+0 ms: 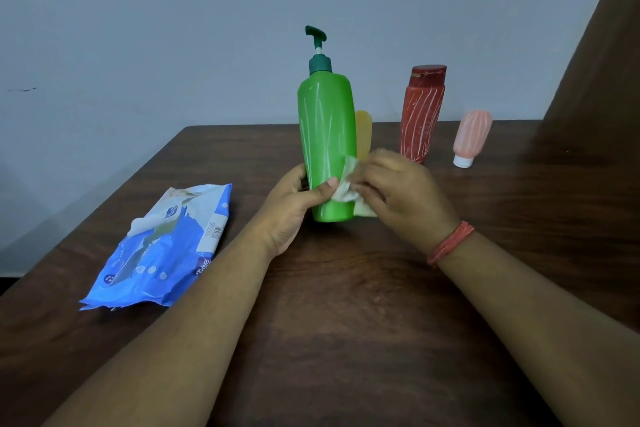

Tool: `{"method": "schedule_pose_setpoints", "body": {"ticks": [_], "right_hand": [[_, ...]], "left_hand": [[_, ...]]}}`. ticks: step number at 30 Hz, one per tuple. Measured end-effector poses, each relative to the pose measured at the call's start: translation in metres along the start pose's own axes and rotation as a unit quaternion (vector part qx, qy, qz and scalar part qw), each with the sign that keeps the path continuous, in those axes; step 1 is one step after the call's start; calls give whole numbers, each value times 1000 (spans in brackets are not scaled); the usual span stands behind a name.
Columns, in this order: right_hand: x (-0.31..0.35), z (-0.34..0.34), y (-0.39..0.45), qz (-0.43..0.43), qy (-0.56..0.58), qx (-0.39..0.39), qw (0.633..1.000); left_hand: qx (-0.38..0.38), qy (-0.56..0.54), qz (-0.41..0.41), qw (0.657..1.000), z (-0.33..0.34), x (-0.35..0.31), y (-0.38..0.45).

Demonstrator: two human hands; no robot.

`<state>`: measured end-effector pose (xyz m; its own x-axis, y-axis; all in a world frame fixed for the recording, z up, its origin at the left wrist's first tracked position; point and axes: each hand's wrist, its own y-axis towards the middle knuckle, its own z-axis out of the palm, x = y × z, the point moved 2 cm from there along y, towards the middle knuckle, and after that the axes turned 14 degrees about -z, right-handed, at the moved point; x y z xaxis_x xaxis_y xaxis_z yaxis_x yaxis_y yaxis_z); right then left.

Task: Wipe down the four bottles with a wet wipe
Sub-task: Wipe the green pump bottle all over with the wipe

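Here the left hand [294, 204] grips the smooth, top-heavy green bottle [327, 146] low near the table's [346, 322] far edge, while the right hand [398, 191] pinches the limp wipe [346, 184] against it.

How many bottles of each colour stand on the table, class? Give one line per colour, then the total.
Green: 1, the green pump bottle
Yellow: 1, the yellow bottle, mostly hidden behind the green one
Red: 1, the red bottle
Pink: 1, the pink bottle
Total: 4
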<state>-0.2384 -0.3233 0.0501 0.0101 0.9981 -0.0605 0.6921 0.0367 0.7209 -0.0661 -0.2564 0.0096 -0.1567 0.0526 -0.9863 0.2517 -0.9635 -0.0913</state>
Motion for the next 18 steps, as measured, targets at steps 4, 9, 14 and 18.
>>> {"method": "schedule_pose_setpoints", "body": {"ticks": [4,9,14,18], "right_hand": [[1,-1,1,-20,-17,-5,1000],[-2,-10,3,14,-47,-91,995],[-6,-16,5,17,-79,-128,988],[-2,-13,5,-44,-123,-94,987]], "left_hand": [[12,6,0,1000,1,-1,-2],[18,77,10,997,7,-3,-7],[16,117,12,993,11,-4,-10],[12,134,17,991,12,-7,-13]]}}
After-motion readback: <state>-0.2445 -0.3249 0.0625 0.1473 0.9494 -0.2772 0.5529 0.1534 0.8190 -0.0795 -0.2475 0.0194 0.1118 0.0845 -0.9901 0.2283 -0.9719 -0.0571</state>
